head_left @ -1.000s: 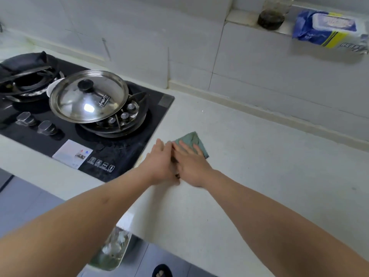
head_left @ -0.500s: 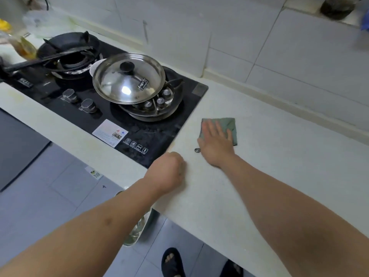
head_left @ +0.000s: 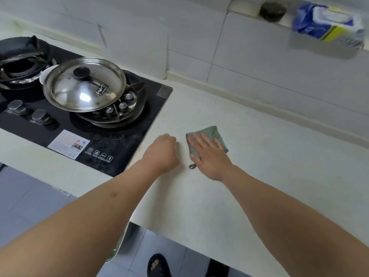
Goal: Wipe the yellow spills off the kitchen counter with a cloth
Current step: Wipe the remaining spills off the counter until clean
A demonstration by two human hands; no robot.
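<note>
Fingers [head_left: 201,140] of the right hand [head_left: 209,156] lay flat, spread on the cloth [head_left: 214,132]; left hand [head_left: 161,150] curled empty. Firm, overlapping strokes advised.

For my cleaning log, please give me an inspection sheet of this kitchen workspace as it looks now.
Surface: pale counter, no clear yellow spill visible.
Job's things: green cloth flat on the counter, right of the stove.
Clutter: steel lid tilted over a burner; wipes pack and dark jar on the ledge.
Grips: right hand presses flat on the cloth; left hand curled, holding nothing, beside it.
Cables: nothing seen.
Surroundings: white tiled wall, grey floor.
</note>
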